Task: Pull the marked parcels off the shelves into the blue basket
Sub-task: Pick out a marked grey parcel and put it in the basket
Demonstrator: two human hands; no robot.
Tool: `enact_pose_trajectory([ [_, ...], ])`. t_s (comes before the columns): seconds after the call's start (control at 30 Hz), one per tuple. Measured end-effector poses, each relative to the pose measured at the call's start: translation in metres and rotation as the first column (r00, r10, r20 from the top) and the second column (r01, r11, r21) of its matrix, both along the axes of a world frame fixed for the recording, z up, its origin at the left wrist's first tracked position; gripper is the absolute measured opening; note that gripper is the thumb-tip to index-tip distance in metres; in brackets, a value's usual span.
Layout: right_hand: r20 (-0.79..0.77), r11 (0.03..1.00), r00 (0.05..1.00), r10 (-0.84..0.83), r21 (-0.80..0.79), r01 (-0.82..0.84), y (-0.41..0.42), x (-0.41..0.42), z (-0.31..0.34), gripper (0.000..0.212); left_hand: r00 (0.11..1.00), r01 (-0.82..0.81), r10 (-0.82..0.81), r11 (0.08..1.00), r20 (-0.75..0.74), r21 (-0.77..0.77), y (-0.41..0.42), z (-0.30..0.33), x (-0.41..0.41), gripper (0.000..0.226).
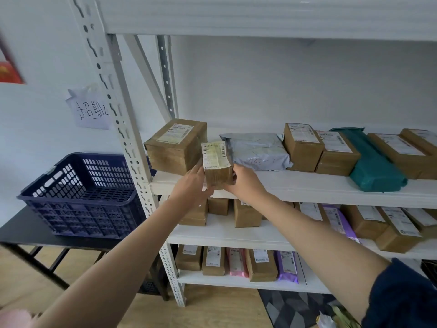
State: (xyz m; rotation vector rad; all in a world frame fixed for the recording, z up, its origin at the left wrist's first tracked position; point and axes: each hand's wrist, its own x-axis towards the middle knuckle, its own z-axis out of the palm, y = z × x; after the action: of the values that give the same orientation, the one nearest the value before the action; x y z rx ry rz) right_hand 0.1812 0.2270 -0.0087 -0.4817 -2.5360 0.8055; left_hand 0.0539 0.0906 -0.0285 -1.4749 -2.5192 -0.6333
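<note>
Two hands hold one small box (217,165) just above the front edge of the upper shelf (307,188), near its left end. The left hand (192,187) cups the box's left side and lower corner, fingers wrapped under it; the right hand (243,179) grips its right side, thumb at the front. The box stands tilted, its white label with a yellowish strip facing the camera. Just behind and to its left, a larger brown box (175,147) sits at the shelf's left end, label up. To the right along the same shelf lie a grey mailer (257,150) with handwriting on it, then two brown boxes (305,147) side by side, a teal bag (373,166) reaching the front edge, and more brown boxes (402,152) at the far right. The middle shelf (224,235) below carries brown boxes and a purple mailer (340,221); the lowest shelf (236,280) holds upright brown boxes, a pink mailer (237,261) and another purple one. Left of the white upright post (125,129), the blue basket (80,197) stands on a black table (26,233), near its back edge, with nothing visible inside. A paper note (91,110) with handwritten characters hangs on the wall above the basket. The right arm ends in a dark blue sleeve (402,297) at the lower right corner.
</note>
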Motion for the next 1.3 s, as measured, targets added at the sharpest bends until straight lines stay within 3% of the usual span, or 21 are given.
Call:
enact_pose_trajectory([
  [0.2, 0.044, 0.984, 0.998, 0.052, 0.166, -0.058, -0.010, 0.025, -0.008, 0.056, 0.984, 0.025, -0.019, 0.999, -0.174, 0.028, -0.029, -0.013, 0.008, 0.077],
  [0.47, -0.049, 0.939, 0.997, 0.065, 0.340, -0.044, -0.034, 0.061, -0.009, 0.056, 0.942, 0.055, -0.018, 0.993, -0.336, 0.103, -0.055, -0.012, 0.032, 0.079],
  [0.93, 0.006, 0.903, 1.000, -0.019, 0.430, 0.015, -0.045, 0.075, -0.003, 0.054, 0.943, 0.019, -0.007, 0.999, -0.331, 0.033, -0.062, -0.007, 0.046, 0.082],
  [1.3, 0.007, 0.939, 1.000, -0.029, 0.343, 0.025, -0.047, 0.072, -0.002, 0.052, 0.960, 0.044, -0.031, 0.998, -0.279, 0.041, -0.061, -0.004, 0.044, 0.081],
])
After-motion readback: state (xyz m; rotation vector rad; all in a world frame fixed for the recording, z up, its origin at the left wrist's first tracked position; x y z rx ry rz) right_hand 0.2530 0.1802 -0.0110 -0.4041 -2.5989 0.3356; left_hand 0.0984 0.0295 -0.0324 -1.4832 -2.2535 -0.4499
